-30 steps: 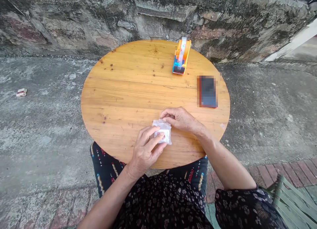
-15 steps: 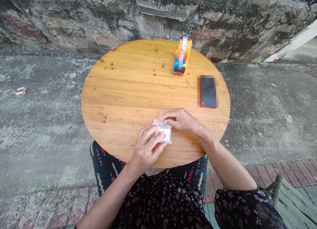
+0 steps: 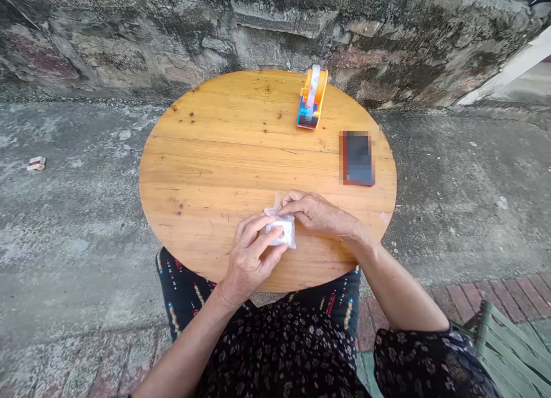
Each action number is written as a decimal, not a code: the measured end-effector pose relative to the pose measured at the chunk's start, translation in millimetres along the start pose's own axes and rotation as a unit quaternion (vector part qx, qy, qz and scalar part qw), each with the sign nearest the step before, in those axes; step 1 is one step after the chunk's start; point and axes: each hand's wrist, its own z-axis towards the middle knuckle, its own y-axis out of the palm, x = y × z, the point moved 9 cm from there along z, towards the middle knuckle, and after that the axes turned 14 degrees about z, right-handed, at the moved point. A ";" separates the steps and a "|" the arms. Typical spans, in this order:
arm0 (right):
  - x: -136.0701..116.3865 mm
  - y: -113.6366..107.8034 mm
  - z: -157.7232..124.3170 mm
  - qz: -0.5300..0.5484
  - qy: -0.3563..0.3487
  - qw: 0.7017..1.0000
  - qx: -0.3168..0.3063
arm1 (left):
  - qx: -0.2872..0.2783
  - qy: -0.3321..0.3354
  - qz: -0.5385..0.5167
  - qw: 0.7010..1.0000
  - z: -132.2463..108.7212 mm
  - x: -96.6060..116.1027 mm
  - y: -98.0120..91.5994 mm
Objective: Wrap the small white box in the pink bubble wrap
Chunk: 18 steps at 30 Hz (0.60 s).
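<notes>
Weathered stone wall at the back, wooden counter in front of it, green slatted seat at lower right. Whole scene sits a touch further left in frame than half a second ago; looks like head movement, since nothing on the counter is rearranged. Real change is small: right hand now has its fingertips lower, at the far edge of the small white packet, so the work seems centred on that edge while the packet itself stays put. Right forearm comes in from lower right, wrist fairly flat, fingers curled, thumb and index close together; cannot tell if they pinch the film or only press it. Left hand reaches up from lower left, back of hand up, fingers fanned over the packet, thumb at its near side; grip is closed on it, pinning it to the counter. Packet lies near the person's edge, between both hands. Orange-and-blue tape dispenser stands at the far side, pixelated dark rectangular item to the right, both untouched. Smallest: pale strip just beyond the packet, by the right fingertips; unclear if attached.
</notes>
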 end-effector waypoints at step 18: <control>8.8 -31.1 -4.9 0.025 0.011 0.990 0.136 | -0.036 -0.023 -0.031 0.999 4.1 -8.0 7.8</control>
